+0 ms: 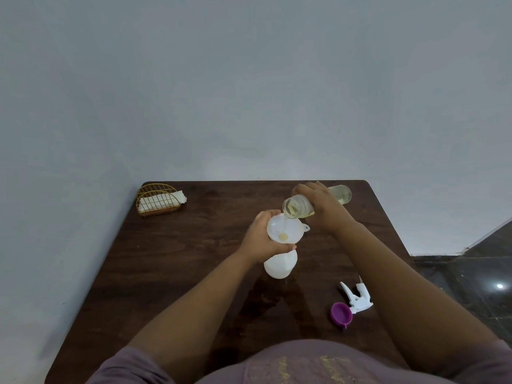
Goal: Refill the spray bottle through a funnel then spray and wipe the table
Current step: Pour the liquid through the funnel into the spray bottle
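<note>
A white spray bottle [279,266] without its head stands mid-table, and a white funnel [284,228] sits in its neck. My left hand [261,239] grips the bottle's neck just under the funnel. My right hand [321,206] holds a clear bottle [297,207] of pale yellow liquid, tilted with its mouth over the funnel's far rim. A thin stream runs into the funnel, where a little yellowish liquid pools at the bottom. The white trigger spray head [357,297] lies on the table to the right.
A purple cap [341,314] lies beside the spray head near my right forearm. A gold wire holder with white napkins [158,200] stands at the dark wooden table's [171,259] far left corner. The wall runs behind and left; dark floor lies right.
</note>
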{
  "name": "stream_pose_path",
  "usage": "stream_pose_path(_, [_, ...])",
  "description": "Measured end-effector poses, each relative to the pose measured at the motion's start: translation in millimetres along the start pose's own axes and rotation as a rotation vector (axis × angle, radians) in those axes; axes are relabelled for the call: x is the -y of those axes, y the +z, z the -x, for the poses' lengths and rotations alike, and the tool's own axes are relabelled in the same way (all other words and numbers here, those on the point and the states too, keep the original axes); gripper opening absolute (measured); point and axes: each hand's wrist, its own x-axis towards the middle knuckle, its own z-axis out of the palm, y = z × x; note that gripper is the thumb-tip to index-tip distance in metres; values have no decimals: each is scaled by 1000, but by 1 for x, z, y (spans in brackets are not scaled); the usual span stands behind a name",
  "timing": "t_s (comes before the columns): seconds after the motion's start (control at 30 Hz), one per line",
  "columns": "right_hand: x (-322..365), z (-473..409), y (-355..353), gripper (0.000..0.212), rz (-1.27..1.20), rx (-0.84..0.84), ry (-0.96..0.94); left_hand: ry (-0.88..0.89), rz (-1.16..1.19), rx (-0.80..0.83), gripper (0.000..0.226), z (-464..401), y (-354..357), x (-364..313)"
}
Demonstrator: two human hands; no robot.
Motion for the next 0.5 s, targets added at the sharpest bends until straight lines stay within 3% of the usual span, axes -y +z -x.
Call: stream_pose_path(0.5, [1,2,4,42,3,-16,-10,-10,-9,22,81,1,0,-1])
